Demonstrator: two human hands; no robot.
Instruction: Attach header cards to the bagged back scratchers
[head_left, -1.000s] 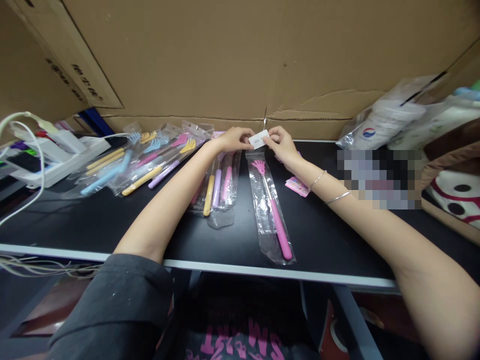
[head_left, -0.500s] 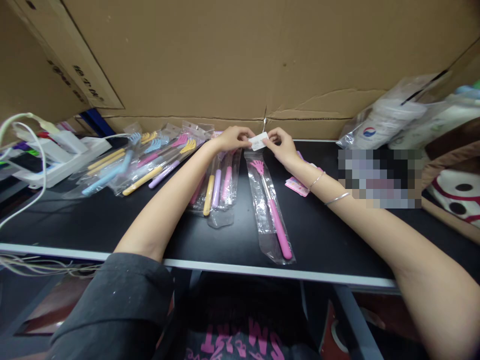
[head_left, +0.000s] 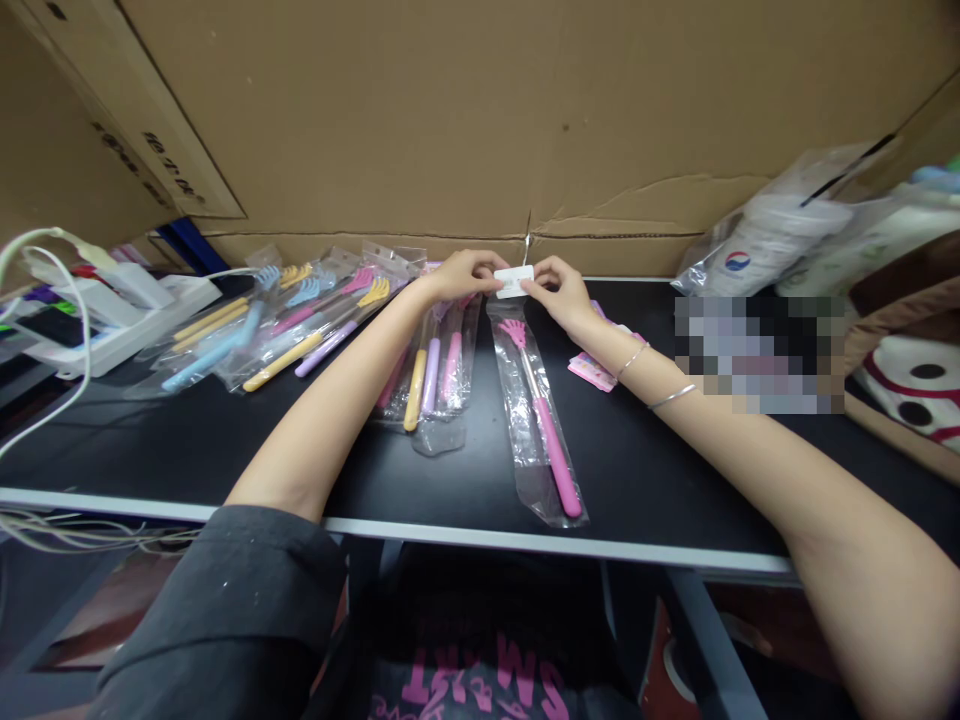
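Between my two hands is a small white label card (head_left: 514,281) with faint print. My left hand (head_left: 471,275) pinches its left edge, and my right hand (head_left: 559,290) pinches the right edge. Just below the card lies a pink back scratcher (head_left: 553,450) in a clear plastic sleeve (head_left: 529,440), its hand-shaped head pointing away from me. Beneath and beside my left forearm are more bagged back scratchers (head_left: 431,375) with yellow, purple and pink handles. Pink printed cards (head_left: 592,370) lie partly hidden under my right wrist.
Several bagged back scratchers (head_left: 307,345) spread over the left of the black table (head_left: 450,490). A white power strip (head_left: 142,325) with cables stands far left. At the right are a bagged Pepsi cup (head_left: 772,245) and a brown-trimmed bag (head_left: 907,310). Cardboard (head_left: 450,120) walls the back.
The white card has turned from tilted to nearly level between my fingers. Both hands stay in almost the same place, and the bagged back scratchers lie as before.
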